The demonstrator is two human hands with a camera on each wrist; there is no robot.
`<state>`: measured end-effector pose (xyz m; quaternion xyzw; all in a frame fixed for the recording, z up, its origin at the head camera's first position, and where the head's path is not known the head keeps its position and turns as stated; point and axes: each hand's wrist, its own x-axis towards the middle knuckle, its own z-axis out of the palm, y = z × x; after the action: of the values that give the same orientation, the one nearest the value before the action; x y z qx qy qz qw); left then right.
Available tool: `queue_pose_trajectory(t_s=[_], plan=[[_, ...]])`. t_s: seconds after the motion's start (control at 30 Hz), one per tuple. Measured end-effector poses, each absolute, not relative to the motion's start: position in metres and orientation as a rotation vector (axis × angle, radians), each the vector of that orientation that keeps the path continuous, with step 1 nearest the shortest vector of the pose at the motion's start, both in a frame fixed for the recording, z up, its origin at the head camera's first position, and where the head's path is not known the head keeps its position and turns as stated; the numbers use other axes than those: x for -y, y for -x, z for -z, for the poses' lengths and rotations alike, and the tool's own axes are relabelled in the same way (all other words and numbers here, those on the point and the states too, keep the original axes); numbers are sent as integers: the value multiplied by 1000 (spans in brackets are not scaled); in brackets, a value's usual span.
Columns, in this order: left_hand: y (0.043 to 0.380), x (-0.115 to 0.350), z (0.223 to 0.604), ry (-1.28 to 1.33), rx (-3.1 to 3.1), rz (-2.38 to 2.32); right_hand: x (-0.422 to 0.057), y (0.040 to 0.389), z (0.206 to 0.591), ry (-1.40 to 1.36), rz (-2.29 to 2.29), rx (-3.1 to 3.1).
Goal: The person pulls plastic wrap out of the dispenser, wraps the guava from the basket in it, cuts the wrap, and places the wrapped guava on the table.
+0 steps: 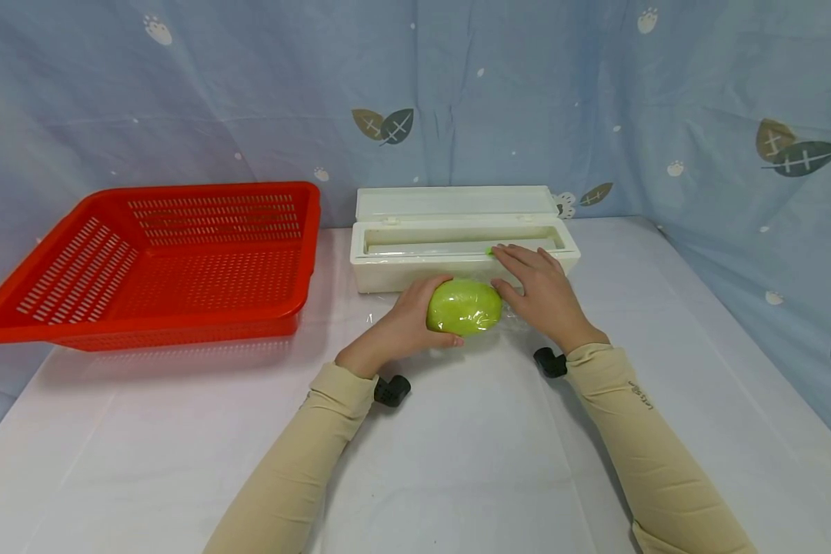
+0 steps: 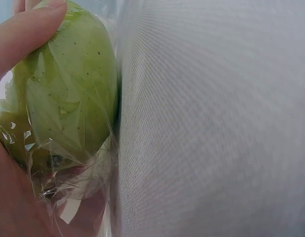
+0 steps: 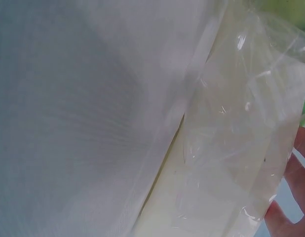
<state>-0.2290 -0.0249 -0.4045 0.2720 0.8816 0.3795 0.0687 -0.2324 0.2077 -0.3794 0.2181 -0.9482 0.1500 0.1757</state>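
In the head view, a green fruit [image 1: 465,306] wrapped in clear film sits in my left hand [image 1: 415,314], whose thumb and fingers curl round its left side. Fine dark specks dot the fruit's skin [image 2: 81,84] in the left wrist view, and the film [image 2: 68,185] bunches at its lower end. Behind it stands a white cling film dispenser [image 1: 415,273] with its lid raised. My right hand [image 1: 543,296] lies over the dispenser's front edge, fingers extended, fingertips at a small green slider [image 1: 490,251]. Loose film [image 3: 236,123] hangs down the dispenser's front between fruit and box.
A red slotted plastic basket [image 1: 180,332] stands at the left on the white tablecloth [image 1: 450,462]. A blue curtain with leaf prints [image 1: 526,92] hangs behind the table and along its right side. Black wrist cameras [image 1: 392,391] are worn on both wrists.
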Motion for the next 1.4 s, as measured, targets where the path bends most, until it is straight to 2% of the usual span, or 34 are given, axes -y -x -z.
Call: queue_pose_trajectory(t_s=[1.4], plan=[[228,25,403,-817,-2648,-1149,-200,231,377,-633,-458,2721]])
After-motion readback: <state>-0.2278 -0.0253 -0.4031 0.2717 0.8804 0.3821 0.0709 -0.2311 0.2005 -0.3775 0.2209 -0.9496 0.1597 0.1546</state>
